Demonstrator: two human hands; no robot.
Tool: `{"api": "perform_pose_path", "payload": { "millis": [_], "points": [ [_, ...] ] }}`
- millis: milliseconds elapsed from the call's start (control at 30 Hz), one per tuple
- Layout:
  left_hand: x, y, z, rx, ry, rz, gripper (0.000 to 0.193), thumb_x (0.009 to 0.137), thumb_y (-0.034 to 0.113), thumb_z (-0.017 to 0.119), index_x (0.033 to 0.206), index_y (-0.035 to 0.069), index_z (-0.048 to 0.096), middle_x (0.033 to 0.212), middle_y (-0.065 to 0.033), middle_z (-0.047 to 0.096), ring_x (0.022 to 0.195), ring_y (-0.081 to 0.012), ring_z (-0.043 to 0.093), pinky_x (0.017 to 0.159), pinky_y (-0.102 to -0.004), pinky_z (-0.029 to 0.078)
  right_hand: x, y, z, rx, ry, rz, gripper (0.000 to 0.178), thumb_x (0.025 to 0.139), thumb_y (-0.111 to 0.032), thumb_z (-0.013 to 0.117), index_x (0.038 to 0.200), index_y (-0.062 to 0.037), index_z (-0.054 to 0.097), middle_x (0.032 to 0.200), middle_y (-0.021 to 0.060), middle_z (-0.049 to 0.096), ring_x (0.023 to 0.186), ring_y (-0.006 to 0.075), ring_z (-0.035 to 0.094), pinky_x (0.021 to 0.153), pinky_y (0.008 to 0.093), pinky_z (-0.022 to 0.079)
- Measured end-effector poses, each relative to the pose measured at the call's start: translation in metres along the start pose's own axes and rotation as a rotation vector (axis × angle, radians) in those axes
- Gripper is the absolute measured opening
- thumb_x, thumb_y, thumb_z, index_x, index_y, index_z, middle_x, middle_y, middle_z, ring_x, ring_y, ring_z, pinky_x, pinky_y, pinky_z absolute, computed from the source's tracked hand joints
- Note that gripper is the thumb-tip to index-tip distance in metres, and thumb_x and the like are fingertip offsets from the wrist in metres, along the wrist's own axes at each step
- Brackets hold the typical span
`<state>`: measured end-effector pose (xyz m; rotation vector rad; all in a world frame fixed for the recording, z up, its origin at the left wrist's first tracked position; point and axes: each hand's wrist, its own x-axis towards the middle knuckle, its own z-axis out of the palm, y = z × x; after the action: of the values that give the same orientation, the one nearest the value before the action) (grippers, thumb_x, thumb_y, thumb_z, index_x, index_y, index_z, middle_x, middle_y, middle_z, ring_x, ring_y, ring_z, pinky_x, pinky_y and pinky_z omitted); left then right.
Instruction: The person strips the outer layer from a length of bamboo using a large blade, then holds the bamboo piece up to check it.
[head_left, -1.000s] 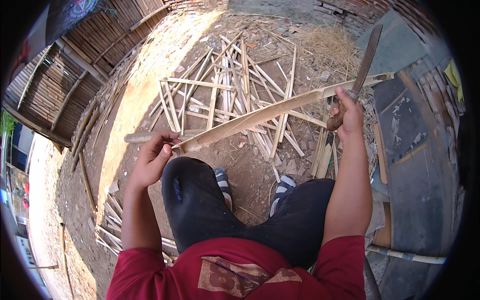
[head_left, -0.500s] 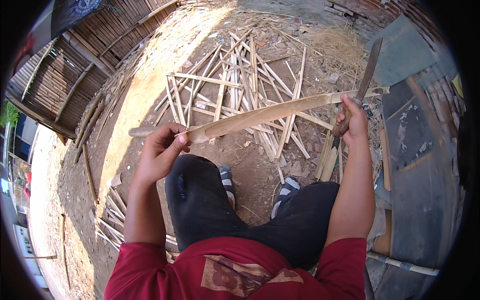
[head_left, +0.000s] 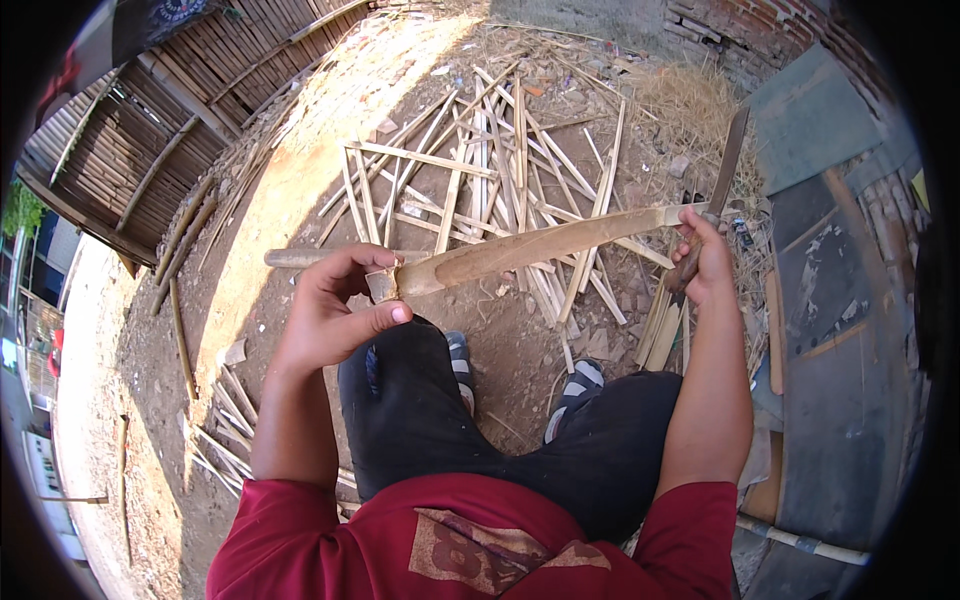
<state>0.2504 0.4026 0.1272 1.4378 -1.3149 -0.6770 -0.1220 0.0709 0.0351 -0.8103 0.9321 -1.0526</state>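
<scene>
What moved: the long, curved, pale tan strip of split bamboo has swung flatter, its right end lower than a second ago, and its cut end now faces up at the person.
Bamboo strip: up in the air above the knees, from 9 o'clock to 2 o'clock; smooth and bent like a shallow gutter, with a rough, ragged left end.
Left hand: the bare left hand, at 9 o'clock, has its thumb and fingers spread around the ragged end; I cannot tell if they squeeze it.
Right hand: the bare right hand, near 3 o'clock, is wrapped around the brown wooden handle of a long, dark metal knife, its thumb by the strip.
Knife blade: flat and narrow, pointing up to 2 o'clock.
Stick pile: thin, straight, cream-coloured split sticks lie criss-cross on brown dirt at 12 o'clock.
Round pole: a smooth, grey-brown round pole lies behind the left hand, toward 9 o'clock.
Straw: a fluffy, dry, yellow straw heap sits toward 1 o'clock.
Boards: big, flat, scuffed dark grey sheets lie toward 4 o'clock.
</scene>
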Motion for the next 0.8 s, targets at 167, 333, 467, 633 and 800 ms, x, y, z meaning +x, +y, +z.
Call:
{"api": "perform_pose_path", "payload": {
  "millis": [167,333,467,633,800],
  "points": [
    [-0.001,0.006,-0.006,0.020,0.060,0.040,0.047,0.077,0.008,0.090,0.117,0.005,0.065,0.113,-0.0050,0.067,0.110,-0.0169,0.060,0.098,-0.0341,0.045,-0.002,0.004,0.006,0.007,-0.030,0.039,0.029,0.093,-0.030,0.076,0.106,-0.0058,0.066,0.093,0.0034,0.060,0.060,0.0098,0.051,0.056,0.0264,0.045],
    [0.001,0.021,-0.005,-0.029,0.156,0.097,0.043,0.082,0.008,0.085,0.119,0.001,0.065,0.107,-0.0042,0.068,0.102,-0.0129,0.062,0.089,-0.0282,0.050,-0.011,-0.001,0.014,0.008,-0.095,0.099,0.026,0.094,-0.033,0.074,0.100,-0.0095,0.065,0.089,0.0018,0.060,0.058,0.0078,0.048,0.055,0.0268,0.044],
    [0.005,0.022,-0.012,-0.031,0.203,0.116,0.040,0.088,0.015,0.081,0.121,-0.001,0.064,0.104,-0.0054,0.067,0.088,-0.0131,0.066,0.080,-0.0277,0.053,-0.015,-0.002,0.014,-0.039,-0.119,0.127,0.026,0.096,-0.033,0.071,0.102,-0.0093,0.063,0.094,0.0056,0.066,0.058,0.0074,0.048,0.056,0.0266,0.044],
    [0.025,0.055,-0.017,0.086,0.279,0.185,0.033,0.096,0.028,0.073,0.112,0.000,0.067,0.084,-0.0035,0.067,0.078,-0.0122,0.066,0.071,-0.0254,0.049,-0.013,0.000,0.014,-0.078,-0.245,0.248,0.027,0.098,-0.033,0.069,0.106,-0.0090,0.061,0.109,0.0125,0.072,0.057,0.0062,0.049,0.055,0.0253,0.044],
    [0.053,0.102,-0.029,0.237,0.302,0.203,0.029,0.098,0.029,0.071,0.108,0.002,0.068,0.082,-0.0014,0.066,0.076,-0.0088,0.064,0.067,-0.0240,0.046,-0.019,0.000,0.018,-0.233,-0.282,0.305,0.030,0.098,-0.033,0.069,0.112,-0.0083,0.059,0.112,0.0133,0.074,0.057,0.0053,0.051,0.054,0.0235,0.045]
  ]
}}
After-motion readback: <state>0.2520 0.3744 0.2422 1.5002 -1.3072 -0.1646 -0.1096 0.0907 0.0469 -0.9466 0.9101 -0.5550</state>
